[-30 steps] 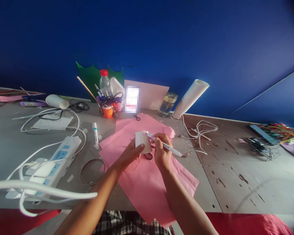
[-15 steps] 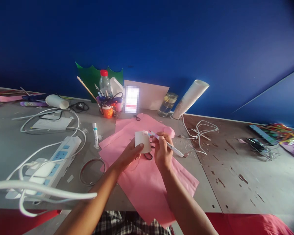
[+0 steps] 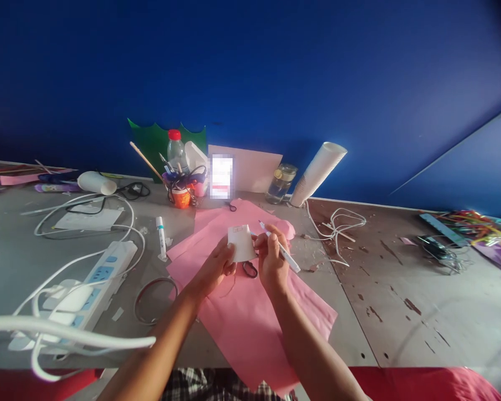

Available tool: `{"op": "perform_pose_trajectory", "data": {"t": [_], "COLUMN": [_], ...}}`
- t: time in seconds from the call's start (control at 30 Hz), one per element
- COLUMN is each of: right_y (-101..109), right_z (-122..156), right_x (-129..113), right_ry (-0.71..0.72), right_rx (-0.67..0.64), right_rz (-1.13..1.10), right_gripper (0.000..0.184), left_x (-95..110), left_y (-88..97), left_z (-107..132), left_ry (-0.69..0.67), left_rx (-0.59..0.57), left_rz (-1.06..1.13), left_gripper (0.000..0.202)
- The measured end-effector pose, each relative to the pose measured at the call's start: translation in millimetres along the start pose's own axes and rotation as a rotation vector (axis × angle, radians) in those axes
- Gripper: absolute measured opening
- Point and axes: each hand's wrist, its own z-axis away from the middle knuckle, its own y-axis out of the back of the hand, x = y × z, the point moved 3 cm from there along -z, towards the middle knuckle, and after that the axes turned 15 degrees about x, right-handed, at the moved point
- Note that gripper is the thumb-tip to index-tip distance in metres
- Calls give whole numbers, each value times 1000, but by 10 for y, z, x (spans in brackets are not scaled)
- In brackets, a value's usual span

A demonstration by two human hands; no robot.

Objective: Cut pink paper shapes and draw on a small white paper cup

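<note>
My left hand (image 3: 214,267) is closed around an upturned white paper cup (image 3: 241,243), held above sheets of pink paper (image 3: 250,312). A small pink drawn mark shows near the cup's upper edge. My right hand (image 3: 271,257) grips a white marker pen (image 3: 280,253) and also touches the cup's right side; the pen's tip points up and left, just off the cup. Black scissors (image 3: 250,270) lie on the pink paper beneath the cup, partly hidden by my hands.
A white power strip (image 3: 92,278) with looping cables lies at the left. Another marker (image 3: 161,236), a wire ring (image 3: 154,301), an orange pen pot (image 3: 181,195), a bottle (image 3: 175,149), a glass jar (image 3: 279,181) and a stack of paper cups (image 3: 317,172) stand around.
The pen tip has lifted off the cup's top edge and moved right. Both hands and the cup shifted slightly; the camera tilted up a little.
</note>
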Motion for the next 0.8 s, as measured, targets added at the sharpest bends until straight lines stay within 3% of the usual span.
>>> {"op": "perform_pose_trajectory", "data": {"t": [0.27,0.5,0.7,0.8], "right_y": [17,17,-10,-10], "right_z": [13,151,197,181], "right_x": [55,23,-27,-44], "right_ry": [51,176,233,238], "right_rx": [-15,-89,-133,-145], "right_rz": [47,233,265,284], "right_gripper": [34,37,35,34], "left_x": [-40,47,172,149], "left_y": [43,-64,-175,-152], "left_z": [-16,25,46,35], "left_ry": [-14,-160,-137,-98], "left_rx": [52,25,68,79], "left_rz": [-109,-129,-119,-117], "left_gripper": [54,82,54,53]}}
